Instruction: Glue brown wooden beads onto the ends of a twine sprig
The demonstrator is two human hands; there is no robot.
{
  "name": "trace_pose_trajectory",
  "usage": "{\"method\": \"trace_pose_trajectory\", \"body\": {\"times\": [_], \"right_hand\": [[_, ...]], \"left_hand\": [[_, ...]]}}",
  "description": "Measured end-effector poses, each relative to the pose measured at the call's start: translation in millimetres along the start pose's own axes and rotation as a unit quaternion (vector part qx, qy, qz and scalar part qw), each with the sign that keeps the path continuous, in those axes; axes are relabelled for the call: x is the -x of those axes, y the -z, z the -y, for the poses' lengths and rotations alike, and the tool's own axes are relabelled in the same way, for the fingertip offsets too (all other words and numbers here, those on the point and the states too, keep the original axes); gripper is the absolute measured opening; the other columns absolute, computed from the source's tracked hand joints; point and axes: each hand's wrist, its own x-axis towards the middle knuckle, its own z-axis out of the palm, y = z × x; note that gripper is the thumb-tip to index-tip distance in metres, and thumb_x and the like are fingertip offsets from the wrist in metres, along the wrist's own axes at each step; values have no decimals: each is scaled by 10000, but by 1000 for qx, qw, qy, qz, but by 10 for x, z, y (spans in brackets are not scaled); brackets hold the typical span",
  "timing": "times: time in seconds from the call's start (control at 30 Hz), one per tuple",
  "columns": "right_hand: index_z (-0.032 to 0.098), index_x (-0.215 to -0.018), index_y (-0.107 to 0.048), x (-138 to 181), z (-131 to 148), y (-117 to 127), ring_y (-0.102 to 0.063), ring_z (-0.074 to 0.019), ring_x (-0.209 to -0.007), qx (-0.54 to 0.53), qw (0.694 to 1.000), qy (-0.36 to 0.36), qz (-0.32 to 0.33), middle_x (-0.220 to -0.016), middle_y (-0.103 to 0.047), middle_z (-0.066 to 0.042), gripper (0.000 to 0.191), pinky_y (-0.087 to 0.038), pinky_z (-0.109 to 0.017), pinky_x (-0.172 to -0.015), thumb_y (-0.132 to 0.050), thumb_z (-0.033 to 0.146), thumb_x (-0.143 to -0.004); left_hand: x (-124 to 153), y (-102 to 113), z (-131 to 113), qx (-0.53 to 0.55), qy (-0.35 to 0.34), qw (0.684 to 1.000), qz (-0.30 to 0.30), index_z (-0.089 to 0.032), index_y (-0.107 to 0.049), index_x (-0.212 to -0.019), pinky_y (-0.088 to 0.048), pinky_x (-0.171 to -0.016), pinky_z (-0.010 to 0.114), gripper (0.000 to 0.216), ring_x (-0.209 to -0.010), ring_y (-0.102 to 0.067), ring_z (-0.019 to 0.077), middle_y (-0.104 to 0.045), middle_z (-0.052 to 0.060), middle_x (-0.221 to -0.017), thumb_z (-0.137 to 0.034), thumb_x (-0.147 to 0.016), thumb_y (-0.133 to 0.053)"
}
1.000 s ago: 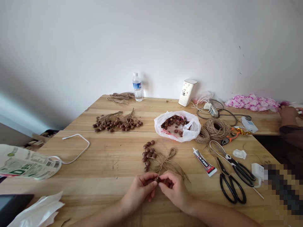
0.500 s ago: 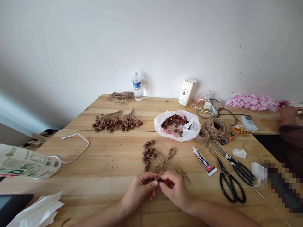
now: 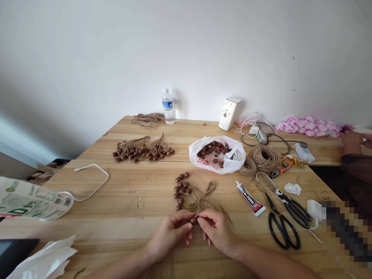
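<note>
A round brown nut [image 3: 193,220] is pinched in the fingertips of my left hand [image 3: 171,233] near the table's front. My right hand [image 3: 217,231] is closed right beside it, its thumb and finger on the jute twine where it meets the nut; the fingers partly hide the contact. That strand runs up to a knotted bundle of jute twine [image 3: 200,199] with a braided loop [image 3: 210,188] at its top. Several brown nuts [image 3: 180,190] hang on other strands of the bundle and lie on the wood to the left.
Behind are a white plastic bag [image 3: 241,161] of nuts and jute twine rolls [image 3: 265,157]. To the right lie a glue tube [image 3: 250,199] and black-handled scissors [image 3: 283,228]. Finished-looking nut bunches [image 3: 139,149] sit back left. Another person's hand [image 3: 350,141] is at far right.
My right fingers have shifted slightly at the nut, so more of its brown surface shows between my hands. The other things lie as before; the view has moved a little.
</note>
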Motion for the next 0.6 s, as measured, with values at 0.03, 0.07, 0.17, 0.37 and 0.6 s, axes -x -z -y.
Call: {"method": "trace_pose_trajectory", "body": {"times": [0.03,0.07,0.17,0.37,0.6], "right_hand": [[155,-900,-660,0,0,3,-501,-47,-418,2,1000,5,2,-776,-546,-8,277,-341,-131,-299,-547,404,-854],[155,-892,-665,0,0,6,-503,-45,-420,5,1000,10,4,-786,-546,-11,277,-339,-129,-299,-544,402,-858],[155,-890,-672,5,1,13,-511,-45,-427,22,999,25,14,-796,-537,-14,277,-336,-127,-299,-533,393,-870],[148,-858,-667,30,21,22,-510,-42,-442,74,996,52,28,-830,-538,-28,275,-355,-132,-318,-526,383,-879],[184,-985,-601,45,55,-5,-517,-62,-485,109,991,75,-10,-924,-576,-50,203,-375,-151,-332,-589,309,-825]], "left_hand": [[-1,1,3,2,5,1000,-5,-125,-698,-878,-476,-472,247,374,-470,-549,114,-631,-6,-534,-384,-621,-783],[-3,3,10,3,11,1000,-11,-123,-699,-873,-469,-468,243,379,-456,-542,110,-627,-7,-517,-386,-616,-786],[-13,9,42,9,23,999,-29,-116,-705,-848,-462,-465,243,380,-439,-534,108,-627,-3,-494,-382,-594,-800],[-24,1,60,17,17,998,-50,-118,-722,-811,-478,-462,264,370,-454,-544,124,-624,-5,-499,-367,-557,-822],[2,-33,-10,15,9,998,-53,-125,-710,-833,-478,-469,253,370,-490,-551,118,-652,1,-587,-348,-560,-824]]}}
